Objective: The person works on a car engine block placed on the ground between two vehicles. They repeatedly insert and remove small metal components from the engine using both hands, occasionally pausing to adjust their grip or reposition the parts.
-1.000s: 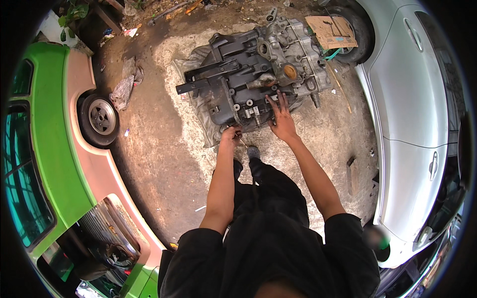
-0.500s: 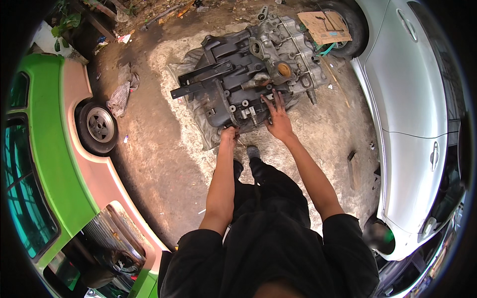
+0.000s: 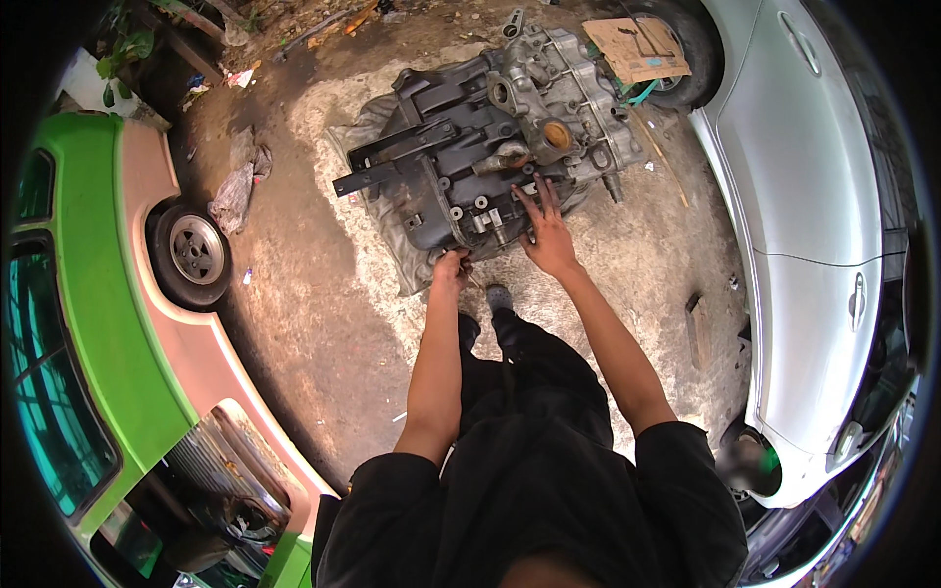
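Work stays put: right hand (image 3: 550, 242) spread at five o'clock on blocky black-and-silver metal engine (image 3: 470, 147), left hand (image 3: 451, 266) curled at six, hold unclear.

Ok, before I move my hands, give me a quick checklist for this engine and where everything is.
1. Right hand on the engine: ok, fingers spread over its near side.
2. Left hand at the engine's near edge: ok, fingers curled there.
3. What the left hand grips: cannot tell, too small and partly hidden by the fingers.
4. Grey cloth under the engine: ok, it shows along the left side.
5. Shoe clear of the engine: cannot tell, the view from above does not settle the gap.
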`<act>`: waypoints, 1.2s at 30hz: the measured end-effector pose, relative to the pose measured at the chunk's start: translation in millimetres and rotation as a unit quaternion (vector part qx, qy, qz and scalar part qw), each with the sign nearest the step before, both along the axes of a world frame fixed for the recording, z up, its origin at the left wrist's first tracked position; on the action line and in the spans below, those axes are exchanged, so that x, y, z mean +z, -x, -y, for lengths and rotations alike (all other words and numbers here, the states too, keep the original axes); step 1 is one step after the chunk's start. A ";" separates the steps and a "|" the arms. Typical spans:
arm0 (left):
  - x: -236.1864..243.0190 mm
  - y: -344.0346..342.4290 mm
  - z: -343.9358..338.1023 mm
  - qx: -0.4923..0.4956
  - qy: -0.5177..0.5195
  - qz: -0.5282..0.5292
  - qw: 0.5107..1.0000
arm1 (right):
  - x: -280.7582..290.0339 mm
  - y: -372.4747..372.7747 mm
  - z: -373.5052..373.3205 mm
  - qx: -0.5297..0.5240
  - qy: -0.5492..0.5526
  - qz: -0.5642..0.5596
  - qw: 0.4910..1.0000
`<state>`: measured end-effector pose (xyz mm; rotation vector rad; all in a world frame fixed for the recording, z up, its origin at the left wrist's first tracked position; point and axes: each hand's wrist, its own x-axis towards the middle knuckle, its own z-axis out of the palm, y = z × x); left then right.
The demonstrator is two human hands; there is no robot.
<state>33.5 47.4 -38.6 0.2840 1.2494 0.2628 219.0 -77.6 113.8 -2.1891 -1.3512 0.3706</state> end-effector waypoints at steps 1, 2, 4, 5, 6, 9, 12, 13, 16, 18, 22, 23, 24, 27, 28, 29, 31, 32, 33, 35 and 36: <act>-2.4 -2.2 0.5 0.009 -0.005 0.004 1.000 | 0.2 -0.1 0.0 -0.002 0.005 0.001 1.000; -4.9 -4.3 0.4 0.019 -0.007 0.000 1.000 | 0.5 -0.6 0.2 -0.001 0.002 0.005 1.000; -8.3 -4.8 -1.0 0.041 -0.004 0.004 0.999 | 1.2 -0.5 0.3 -0.002 0.012 0.004 1.000; -8.9 -4.0 -2.1 0.053 0.001 0.012 0.999 | 1.6 -0.9 0.1 0.000 0.010 0.006 1.000; -8.4 -2.6 -2.9 0.060 0.014 0.014 0.998 | 2.0 -0.9 0.4 0.001 0.010 0.005 1.000; -1.0 4.4 -5.8 0.023 0.025 0.038 0.999 | 3.1 0.4 1.4 0.003 0.007 0.007 1.000; 9.4 3.5 -3.9 0.018 0.002 -0.001 1.000 | 4.1 0.5 0.8 -0.003 0.017 -0.015 1.000; 12.5 2.5 -4.8 0.002 -0.007 -0.009 1.000 | 4.3 0.4 0.7 -0.005 0.020 -0.025 0.999; 16.6 1.2 -7.6 -0.029 -0.013 -0.030 0.999 | 4.6 1.1 0.4 -0.005 0.021 -0.001 1.000; 13.1 -0.2 -8.3 -0.024 -0.010 -0.034 0.999 | 4.4 0.9 1.1 -0.002 0.012 -0.005 1.000; -5.8 -6.8 0.6 0.028 -0.042 -0.043 0.998 | 3.1 1.6 1.1 -0.002 0.005 -0.004 1.000; -10.8 -9.5 3.9 0.062 -0.050 -0.038 0.996 | 2.6 2.1 1.0 -0.004 0.006 -0.003 1.000; -14.4 -9.2 6.3 0.091 -0.040 -0.044 0.994 | 2.3 2.4 0.7 -0.003 0.007 -0.002 1.000; -15.4 1.6 5.9 0.039 -0.065 0.020 0.997 | 2.8 0.4 -1.0 0.000 0.015 -0.012 1.000; -13.3 5.2 5.6 0.039 -0.061 0.030 0.997 | 3.1 0.4 -0.1 -0.001 0.021 -0.019 1.000; -10.7 7.1 4.2 0.028 -0.057 0.034 0.997 | 3.2 0.4 0.2 0.002 0.018 -0.015 1.000; -5.4 8.0 0.6 0.011 -0.035 0.020 0.999 | 3.4 -0.8 -0.2 0.004 0.020 -0.009 1.000; -3.4 7.6 -0.5 -0.001 -0.034 0.012 0.999 | 3.5 -1.1 0.1 0.007 0.014 -0.008 1.000; -2.2 7.3 -1.5 -0.013 -0.033 0.004 0.999 | 3.4 -0.8 0.3 0.006 0.015 -0.010 1.000; -3.2 6.3 -3.4 -0.029 -0.031 -0.003 0.999 | 3.2 -0.6 -0.3 0.006 0.015 -0.010 1.000; -5.4 6.1 -4.2 -0.033 -0.030 -0.001 0.999 | 3.1 -0.3 -0.5 0.005 0.015 -0.007 1.000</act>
